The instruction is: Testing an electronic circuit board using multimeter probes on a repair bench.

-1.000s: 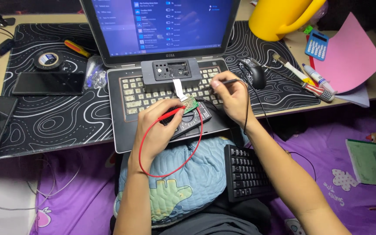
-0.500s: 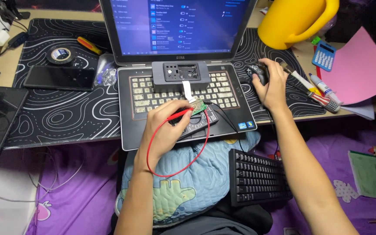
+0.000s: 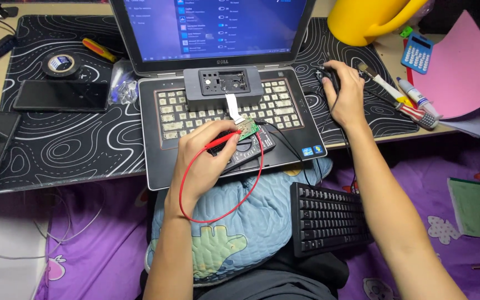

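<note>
An open laptop (image 3: pixel 306 141) with its keycaps removed lies on a patterned desk mat, screen lit. A grey module (image 3: pixel 223 88) rests on the keyboard, with a white ribbon cable running to a small green circuit board (image 3: pixel 247 129). My left hand (image 3: pixel 204 161) grips a red probe (image 3: pixel 221 141) whose tip touches that board; its red wire (image 3: pixel 220 214) loops down over my wrist. A black device (image 3: pixel 251 151) lies under the board on the palm rest. My right hand (image 3: pixel 344 95) covers a black mouse (image 3: pixel 326 75) to the right of the laptop.
A black keyboard (image 3: pixel 326 219) and a blue cushion (image 3: pixel 234 233) lie on my lap. Tape roll (image 3: pixel 61 64), screwdriver (image 3: pixel 99 50) and dark phones (image 3: pixel 61 95) sit left of the laptop. A yellow jug (image 3: pixel 370 21), calculator (image 3: pixel 416 53), pens and pink paper (image 3: pixel 462 66) stand right.
My right hand left the laptop keyboard, moved right and settled on the mouse. The left hand kept the red probe on the circuit board.
</note>
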